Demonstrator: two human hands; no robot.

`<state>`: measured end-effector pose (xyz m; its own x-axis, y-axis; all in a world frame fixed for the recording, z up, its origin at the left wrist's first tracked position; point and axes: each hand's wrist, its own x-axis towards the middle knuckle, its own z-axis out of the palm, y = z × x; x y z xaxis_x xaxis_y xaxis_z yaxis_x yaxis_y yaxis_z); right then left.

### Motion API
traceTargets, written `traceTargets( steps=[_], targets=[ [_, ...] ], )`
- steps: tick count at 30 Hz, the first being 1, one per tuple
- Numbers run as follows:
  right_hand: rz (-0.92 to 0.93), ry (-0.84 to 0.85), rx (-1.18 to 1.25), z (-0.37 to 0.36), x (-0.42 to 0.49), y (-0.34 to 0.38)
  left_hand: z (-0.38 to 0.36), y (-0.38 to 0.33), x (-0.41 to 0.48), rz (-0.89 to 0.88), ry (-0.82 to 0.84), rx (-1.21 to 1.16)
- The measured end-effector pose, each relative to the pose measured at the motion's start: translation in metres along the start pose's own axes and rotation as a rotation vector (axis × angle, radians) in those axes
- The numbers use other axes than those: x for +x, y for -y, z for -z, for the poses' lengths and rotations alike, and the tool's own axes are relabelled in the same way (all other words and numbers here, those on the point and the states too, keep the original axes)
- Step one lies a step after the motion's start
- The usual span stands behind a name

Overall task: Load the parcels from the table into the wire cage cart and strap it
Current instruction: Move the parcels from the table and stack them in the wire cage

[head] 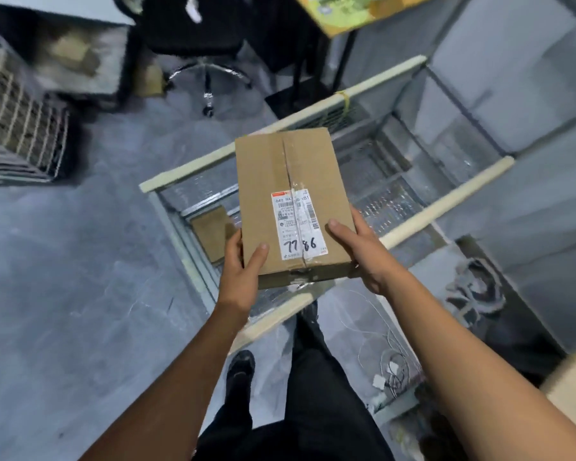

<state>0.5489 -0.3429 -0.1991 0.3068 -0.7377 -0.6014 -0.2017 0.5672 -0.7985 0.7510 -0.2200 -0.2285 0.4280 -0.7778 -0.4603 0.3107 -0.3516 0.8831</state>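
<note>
Brown cardboard fills the centre of the frame: a flat rectangular parcel [293, 201], taped down its seam and bearing a white shipping label [296, 224], is held in the air over the open top of the grey wire cage cart with cream top rails [446, 202]. The left hand [243, 261] grips the near left corner and the right hand [359, 251] the near right edge. Each thumb is clamped on the top face while the other fingers curl underneath, mostly out of sight. The far end of the parcel sticks out unsupported, away from the fingers. To do this step well, I would say the person should keep the box level, lower it between the rails without catching them, and lay it flat on the cart floor beside the smaller piece of brown cardboard [210, 231] at centre left, so there is room for more. Strapping looks a long way off.
</note>
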Motion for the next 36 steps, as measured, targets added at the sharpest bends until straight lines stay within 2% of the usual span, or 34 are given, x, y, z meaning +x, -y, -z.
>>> traceTargets(
  steps=[9, 13, 19, 23, 29, 31, 33, 36],
  targets=[
    [-0.232, 0.156, -0.229, 0.031, 0.182, -0.040, -0.033, 0.077, 0.103, 0.314, -0.178, 0.010],
    [-0.253, 0.189, -0.331, 0.024, 0.250, -0.073, -0.041, 0.122, 0.155, 0.354, -0.290, 0.032],
    [-0.188, 0.218, -0.463, 0.013, 0.355, -0.156, -0.042, 0.218, 0.244, 0.294, -0.436, 0.250],
    [-0.070, 0.191, -0.546, 0.014, 0.414, -0.212, -0.041, 0.282, 0.298, 0.231, -0.504, 0.329],
    [0.063, 0.191, -0.600, 0.005, 0.473, -0.281, -0.040, 0.362, 0.350, 0.164, -0.632, 0.580],
    [0.055, 0.202, -0.604, -0.005, 0.483, -0.299, -0.032, 0.376, 0.357, 0.166, -0.670, 0.667],
    [0.050, 0.181, -0.630, -0.015, 0.490, -0.310, -0.025, 0.385, 0.361, 0.165, -0.643, 0.807],
    [0.029, 0.150, -0.702, -0.022, 0.501, -0.317, -0.017, 0.392, 0.369, 0.139, -0.468, 1.051]
  ],
)
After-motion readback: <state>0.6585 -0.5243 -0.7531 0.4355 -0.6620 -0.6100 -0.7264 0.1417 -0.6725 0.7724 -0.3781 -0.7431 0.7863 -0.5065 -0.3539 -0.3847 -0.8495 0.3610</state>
